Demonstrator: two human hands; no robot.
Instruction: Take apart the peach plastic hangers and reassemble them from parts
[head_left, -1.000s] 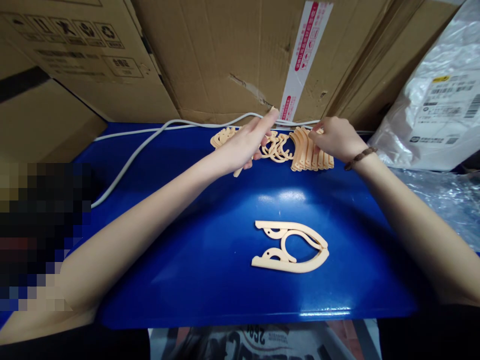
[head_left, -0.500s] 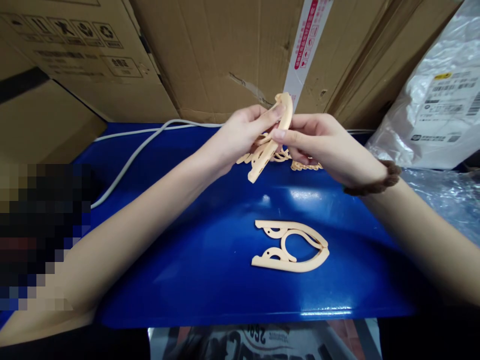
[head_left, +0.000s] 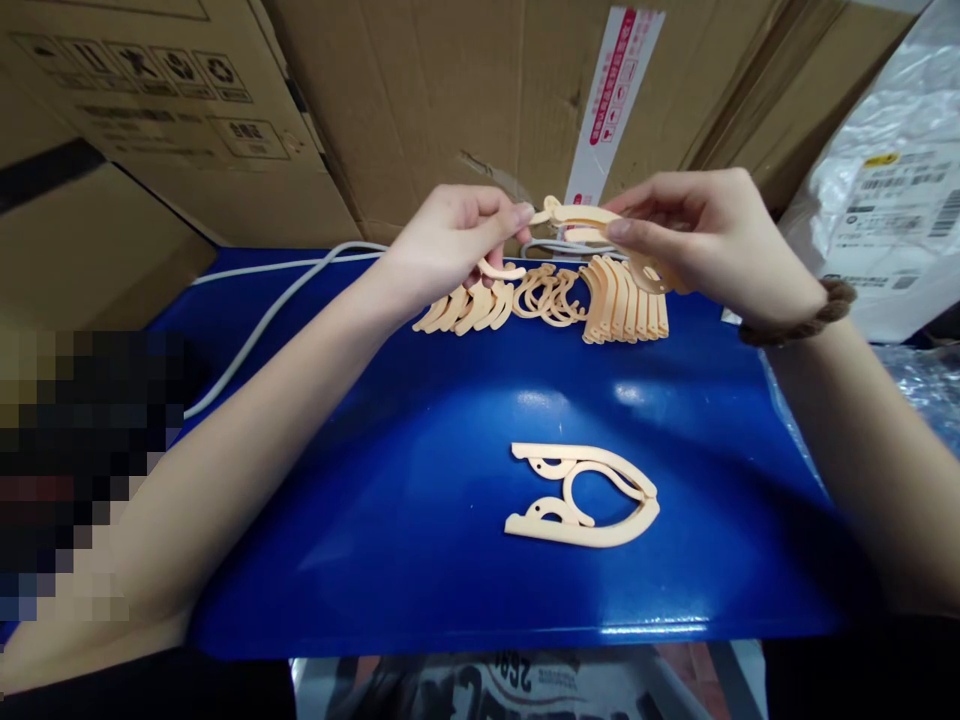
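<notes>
clamping the left hand (head_left: 459, 235) on a curved piece (head_left: 504, 272) and the right hand (head_left: 701, 225) on a hanger part (head_left: 589, 215), above the far edge of the table (head_left: 360, 560). facing 1 folded hanger (head_left: 600, 537) toward the near edge, with 3 groups of loose pieces (head_left: 625, 308) along the far edge.

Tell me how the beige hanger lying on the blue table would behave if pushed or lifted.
The beige hanger would probably slide rather than roll, lying flat on a glossy table. It looks light for its size, being slim with open gaps. Its arms seem stiff but might swing, since they meet at an apparent joint.
</notes>
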